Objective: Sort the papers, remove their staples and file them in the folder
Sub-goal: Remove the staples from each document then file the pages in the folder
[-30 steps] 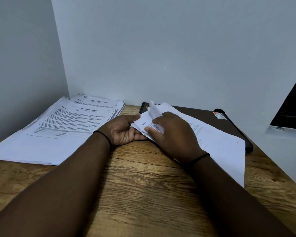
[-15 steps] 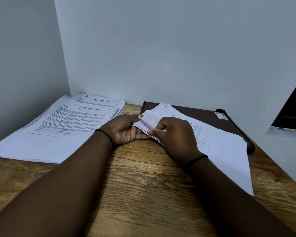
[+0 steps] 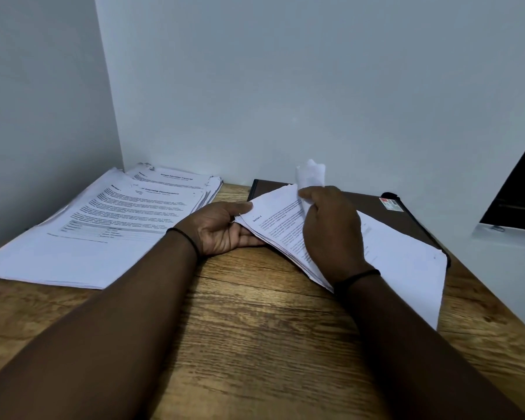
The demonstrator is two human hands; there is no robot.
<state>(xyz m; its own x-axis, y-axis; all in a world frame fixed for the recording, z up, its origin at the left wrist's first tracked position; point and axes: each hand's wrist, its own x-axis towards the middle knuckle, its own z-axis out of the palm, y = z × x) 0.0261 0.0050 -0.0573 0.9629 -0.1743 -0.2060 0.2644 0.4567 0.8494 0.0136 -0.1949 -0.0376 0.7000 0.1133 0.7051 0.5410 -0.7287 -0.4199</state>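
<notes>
The step in hand looks like pulling the sheets apart at the stapled corner, so the staple can come out.

A thin bundle of white printed paper sheets lies partly on the dark brown flat folder, and its near part hangs over onto the brown wooden counter. The left hand sits just left of the folder with its palm up. Its fingers go under the bundle and its thumb presses on top near the corner, so it pinches the bundle there. The right hand rests over the bundle, in front of the folder. Its fingers pinch the top white sheet and lift that corner up, so the sheet curls above the folder's far edge. A tiny staple may sit by the left thumb, but it is too small to be sure.

Far left of the folder, a big spread pile of white printed papers rests on the counter against the wall corner.

The task is not far along, I think. The folder is closed and this bundle is not filed.

The next move calls for a slow, gentle pull. The left hand needs to hold the corner tight while the right hand frees the sheet. A hard tug could rip the paper at the corner.
</notes>
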